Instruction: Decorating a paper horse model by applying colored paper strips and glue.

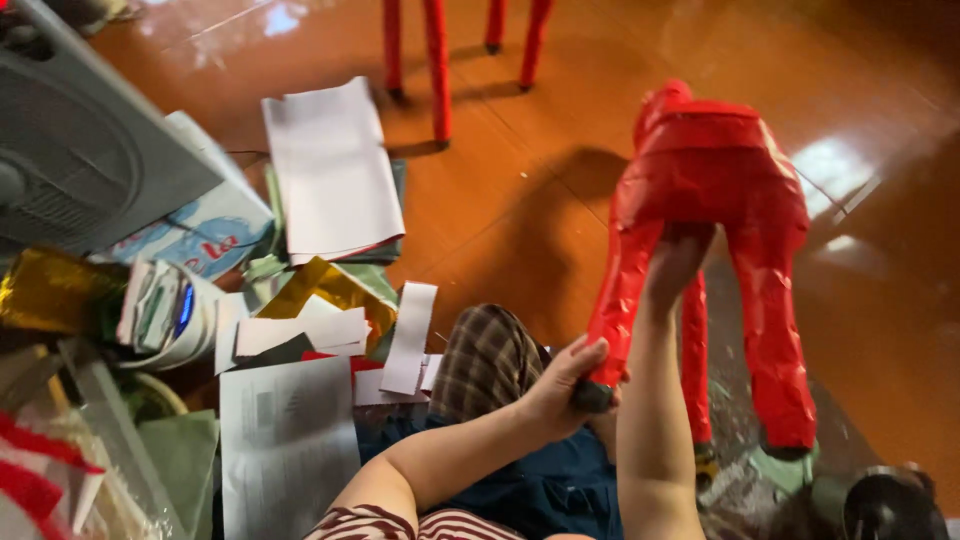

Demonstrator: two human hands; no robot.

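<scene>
red four-legged paper figure (pixel 720 190) held up over orange floor (pixel 520 200), shiny crinkled wrap, dark feet. left hand (pixel 565 385) clamped round one lower leg, right hand (pixel 675 265) gripping under belly. white paper sheets (pixel 330 165), gold foil (pixel 330 285), grey fan (pixel 80 150) scattered left; red stool legs (pixel 437 70) behind.

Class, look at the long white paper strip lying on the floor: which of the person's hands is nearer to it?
Left. The left hand grips the red paper animal's lower leg, nearer the white paper strip. The right hand is higher, under its belly, farther away.
</scene>
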